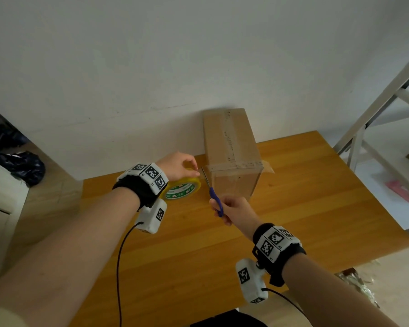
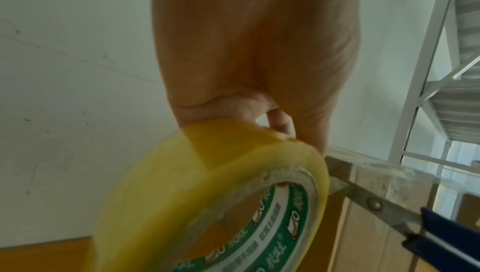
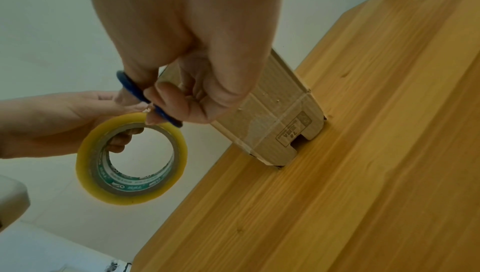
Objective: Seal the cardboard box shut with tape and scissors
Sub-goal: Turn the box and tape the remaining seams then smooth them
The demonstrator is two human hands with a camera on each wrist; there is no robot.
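Note:
A closed cardboard box [image 1: 232,147] stands on the wooden table [image 1: 293,220] against the wall, with clear tape along its top seam and across its near end. My left hand [image 1: 180,166] holds a yellowish tape roll [image 1: 183,187] with a green core just left of the box; a clear strip runs from the roll to the box [image 2: 376,225]. My right hand [image 1: 234,211] grips blue-handled scissors [image 1: 211,190], their blades [image 2: 363,196] open around the strip between roll [image 3: 131,159] and box [image 3: 280,116]. The scissors' handle [image 3: 145,99] shows under my right fingers.
A white wall runs behind the table. White metal shelving [image 1: 376,128] stands at the right, with a pink object [image 1: 406,194] on the floor. Dark bags [image 1: 21,166] lie on the floor at the left. Cables hang from both wrist cameras over the table's near part.

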